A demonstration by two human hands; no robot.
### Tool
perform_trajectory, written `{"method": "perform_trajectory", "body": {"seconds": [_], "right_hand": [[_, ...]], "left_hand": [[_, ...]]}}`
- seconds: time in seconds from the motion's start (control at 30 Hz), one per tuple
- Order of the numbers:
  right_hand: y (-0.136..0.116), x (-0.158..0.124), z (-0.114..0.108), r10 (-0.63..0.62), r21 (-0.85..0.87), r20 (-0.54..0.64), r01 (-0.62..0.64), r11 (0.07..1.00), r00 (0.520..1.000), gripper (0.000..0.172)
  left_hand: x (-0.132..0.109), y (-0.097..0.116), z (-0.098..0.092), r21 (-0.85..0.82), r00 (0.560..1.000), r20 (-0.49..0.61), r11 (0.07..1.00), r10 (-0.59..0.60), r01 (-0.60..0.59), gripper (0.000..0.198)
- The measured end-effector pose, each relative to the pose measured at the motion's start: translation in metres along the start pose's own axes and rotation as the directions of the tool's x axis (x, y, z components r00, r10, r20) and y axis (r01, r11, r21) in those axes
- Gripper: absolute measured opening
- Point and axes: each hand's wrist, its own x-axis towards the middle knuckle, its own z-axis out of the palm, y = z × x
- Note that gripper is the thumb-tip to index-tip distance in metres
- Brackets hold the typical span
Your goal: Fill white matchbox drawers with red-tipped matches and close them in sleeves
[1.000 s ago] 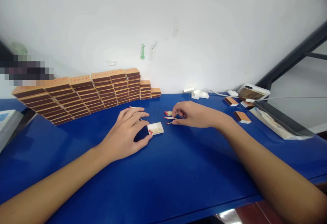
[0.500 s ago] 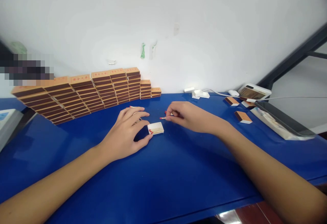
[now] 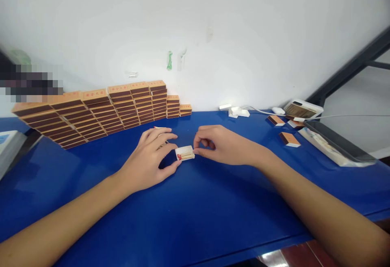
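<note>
A small white matchbox tray (image 3: 185, 150) lies on the blue table, with several red-tipped matches (image 3: 186, 156) along its near side. My left hand (image 3: 149, 157) grips the tray's left end between thumb and a finger, its other fingers spread. At the tray's right end, my right hand (image 3: 213, 143) has thumb and index finger pinched together; what they hold, if anything, is too small to make out. Behind the left fingers, something with a red tip (image 3: 156, 127) shows in part.
Stacked matchboxes (image 3: 122, 104) form a stepped row along the wall at left. White pieces (image 3: 237, 111), loose matchboxes (image 3: 289, 139), a cable and a phone (image 3: 338, 141) on a pale case lie at right. A pixelated dark shape is at far left.
My right hand has come nearer and slightly left, bringing its pinched fingertips to the tray's right end. The match visible in them before no longer shows separately. My left hand has stayed in place.
</note>
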Motion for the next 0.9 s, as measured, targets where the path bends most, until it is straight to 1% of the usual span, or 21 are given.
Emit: {"method": "perform_trajectory", "body": {"seconds": [0.1, 0.23, 0.3, 0.43, 0.5, 0.6, 0.73, 0.83, 0.9], "right_hand": [[-0.002, 0.001, 0.006, -0.003, 0.024, 0.054, 0.002, 1.0, 0.999, 0.007], [-0.006, 0.003, 0.013, 0.014, 0.044, 0.076, -0.018, 0.999, 0.997, 0.008], [-0.006, 0.004, 0.013, 0.009, 0.041, 0.069, -0.012, 0.999, 0.998, 0.009], [-0.003, 0.004, 0.008, 0.009, 0.03, -0.003, -0.009, 1.0, 1.0, 0.009], [-0.001, 0.004, 0.008, 0.014, 0.024, -0.017, -0.013, 1.0, 1.0, 0.007], [-0.003, 0.005, 0.015, 0.011, 0.018, 0.013, -0.011, 1.0, 1.0, 0.006], [-0.007, 0.007, 0.022, 0.008, 0.023, 0.027, -0.008, 1.0, 1.0, 0.01], [-0.004, 0.006, 0.015, -0.003, 0.02, -0.014, 0.003, 1.0, 1.0, 0.01], [0.005, 0.005, 0.005, 0.032, 0.02, -0.093, -0.03, 0.999, 0.995, 0.011]], "left_hand": [[-0.001, 0.0, 0.0, 0.006, 1.0, -0.002, 1.0, 0.001, -0.001, 0.019], [-0.001, 0.0, 0.0, 0.004, 1.0, -0.004, 1.0, 0.005, -0.005, 0.019], [-0.001, 0.0, 0.0, 0.001, 1.0, -0.003, 1.0, 0.001, -0.001, 0.019], [-0.001, 0.0, 0.0, -0.02, 1.0, 0.002, 1.0, -0.014, 0.014, 0.018], [-0.001, 0.0, -0.001, -0.023, 1.0, 0.0, 1.0, -0.014, 0.014, 0.018], [0.0, 0.0, -0.001, -0.014, 1.0, 0.0, 1.0, -0.006, 0.006, 0.019], [0.0, 0.0, -0.001, -0.005, 1.0, -0.002, 1.0, 0.004, -0.004, 0.019], [0.0, 0.001, -0.001, -0.014, 1.0, -0.004, 1.0, -0.006, 0.006, 0.018], [0.0, 0.001, -0.001, -0.024, 1.0, -0.001, 1.0, -0.015, 0.015, 0.018]]}}
